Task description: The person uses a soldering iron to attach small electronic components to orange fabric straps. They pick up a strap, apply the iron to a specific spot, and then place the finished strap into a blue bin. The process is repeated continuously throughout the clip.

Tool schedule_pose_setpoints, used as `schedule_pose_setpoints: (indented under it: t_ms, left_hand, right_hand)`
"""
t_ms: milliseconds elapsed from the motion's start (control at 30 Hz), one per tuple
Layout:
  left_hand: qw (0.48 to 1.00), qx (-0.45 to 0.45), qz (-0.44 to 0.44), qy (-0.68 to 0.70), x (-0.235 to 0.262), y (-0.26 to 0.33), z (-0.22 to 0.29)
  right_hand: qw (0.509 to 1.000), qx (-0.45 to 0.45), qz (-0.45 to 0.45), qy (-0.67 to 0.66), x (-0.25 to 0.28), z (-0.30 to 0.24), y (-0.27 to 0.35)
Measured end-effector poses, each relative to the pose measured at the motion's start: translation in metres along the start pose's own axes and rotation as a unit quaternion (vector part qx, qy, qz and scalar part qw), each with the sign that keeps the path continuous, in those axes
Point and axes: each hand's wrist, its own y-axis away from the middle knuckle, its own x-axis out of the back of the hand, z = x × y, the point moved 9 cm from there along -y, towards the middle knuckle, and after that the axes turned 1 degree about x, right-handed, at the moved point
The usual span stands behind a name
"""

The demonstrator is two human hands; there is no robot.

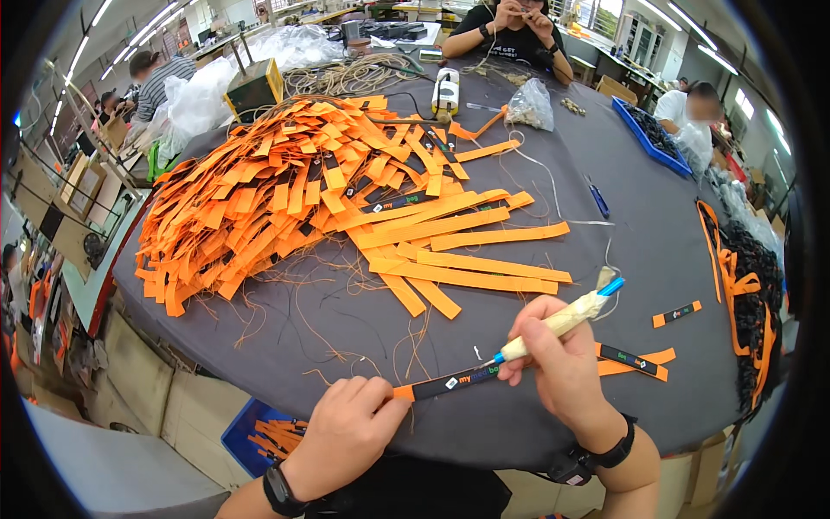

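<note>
Head view: one orange-and-black strap (pixel 454 381) lies flat on the grey table (pixel 640 225) at 6 o'clock. The left hand (pixel 350 428) pins its orange end with curled fingers. The right hand (pixel 558 359) grips one tape-wrapped pen (pixel 562 320), tip on the strap; this hand covers the strap's middle. Two more printed pieces lie at 3 o'clock. One large pile of orange strips (pixel 285 186) spreads at 10 to 12 o'clock, too many to count. One blue bin (pixel 255 437) below the table edge is partly hidden.
</note>
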Motion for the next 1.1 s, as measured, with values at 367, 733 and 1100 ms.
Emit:
schedule_pose_setpoints:
  t_ms: [367,733,1100]
  left_hand:
    - [0.995,0.067,-0.033,0.066,0.003,-0.023,-0.006]
    - [0.997,0.041,-0.063,0.007,0.023,-0.049,-0.008]
    - [0.981,-0.02,-0.188,0.052,-0.068,-0.103,0.05]
  right_hand:
    - [0.991,0.114,0.067,-0.001,0.042,-0.056,-0.005]
    - [0.997,0.021,0.07,-0.01,0.07,-0.002,-0.001]
    - [0.991,0.019,0.085,-0.104,0.08,0.011,0.009]
